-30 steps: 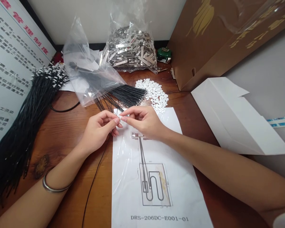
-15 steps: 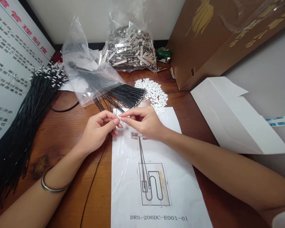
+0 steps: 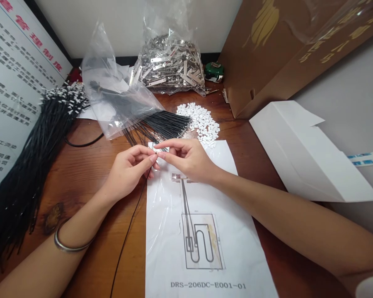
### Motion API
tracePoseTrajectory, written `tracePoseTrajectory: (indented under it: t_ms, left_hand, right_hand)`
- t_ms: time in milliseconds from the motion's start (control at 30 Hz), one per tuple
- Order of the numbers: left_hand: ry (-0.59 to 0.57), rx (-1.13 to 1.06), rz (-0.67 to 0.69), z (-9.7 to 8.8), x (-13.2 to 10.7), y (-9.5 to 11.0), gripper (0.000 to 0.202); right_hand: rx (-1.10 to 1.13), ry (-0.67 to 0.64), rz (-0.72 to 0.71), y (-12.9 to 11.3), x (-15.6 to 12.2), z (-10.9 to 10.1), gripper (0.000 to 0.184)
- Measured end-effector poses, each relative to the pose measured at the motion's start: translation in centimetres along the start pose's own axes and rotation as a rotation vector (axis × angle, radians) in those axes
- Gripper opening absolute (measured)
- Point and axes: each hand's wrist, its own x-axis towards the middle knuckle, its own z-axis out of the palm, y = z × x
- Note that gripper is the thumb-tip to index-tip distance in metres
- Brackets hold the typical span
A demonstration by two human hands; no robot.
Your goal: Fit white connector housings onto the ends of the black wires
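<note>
My left hand [image 3: 129, 171] pinches the end of a thin black wire [image 3: 127, 236] that trails down over the wooden table toward me. My right hand [image 3: 186, 159] pinches a tiny part against that wire end; the part is mostly hidden between the fingertips. Both hands meet above the top edge of a printed drawing sheet [image 3: 205, 244]. Just beyond them lie a bundle of black wires [image 3: 166, 122] spilling from a clear plastic bag [image 3: 118, 95] and a pile of small white connectors [image 3: 202, 120].
A large bundle of finished black wires with white ends [image 3: 27, 165] lies at the left. A bag of metal clips [image 3: 172, 66] sits at the back. A brown cardboard box [image 3: 286, 45] and a white folded box [image 3: 307, 153] stand at the right.
The white piece seen between the fingertips earlier is now mostly hidden; the fingertips have closed together a little. The arms have hardly moved.
</note>
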Motion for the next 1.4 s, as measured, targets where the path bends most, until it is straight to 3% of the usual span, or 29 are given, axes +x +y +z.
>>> tracePoseTrajectory:
  t_ms: [333,900,1167,1300,1400]
  left_hand:
    - [0.047,0.032,-0.008,0.10,0.02,0.14,0.034]
    - [-0.001,-0.054,-0.015,-0.28,-0.03,-0.22,0.025]
    - [-0.014,-0.075,-0.014,-0.40,0.08,-0.32,0.024]
    - [-0.020,-0.055,0.003,-0.36,0.06,-0.35,0.026]
    - [-0.031,-0.061,0.018,-0.45,-0.01,-0.43,0.023]
  right_hand:
    - [-0.081,-0.011,-0.049,0.04,-0.05,0.08,0.027]
    - [-0.145,-0.023,-0.156,0.10,-0.06,0.12,0.029]
    - [-0.196,-0.001,-0.277,0.43,-0.01,0.14,0.026]
    - [-0.173,0.019,-0.249,0.22,-0.15,0.33,0.025]
    - [-0.103,0.109,-0.156,-0.01,-0.19,0.39,0.025]
